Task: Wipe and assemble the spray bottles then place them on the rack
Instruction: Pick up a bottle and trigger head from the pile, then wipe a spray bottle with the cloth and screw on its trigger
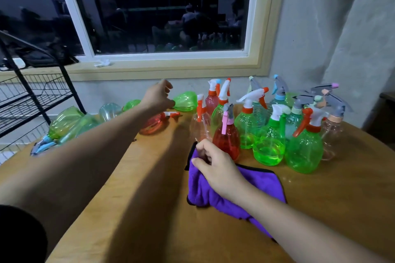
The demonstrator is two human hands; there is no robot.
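Hands apart; left hand [159, 95] outstretched, loosely curled, empty; right hand [215, 168] gripping purple cloth [263, 183].

Upright bottles [269, 126] are standing at the surface's [149, 209] far right, toppled bottles [89, 121] are lying far left beside the rack [32, 96], the cloth [256, 179] is lying in front.

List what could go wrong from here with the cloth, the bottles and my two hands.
1. The right hand grips the purple cloth close beside the upright red bottle; lifting the cloth might tip it into the crowded bottles behind.
2. The left hand reaches past the red bottle lying on its side; the forearm may knock it rolling.
3. The green bottle lying near the left edge of the table could roll off.
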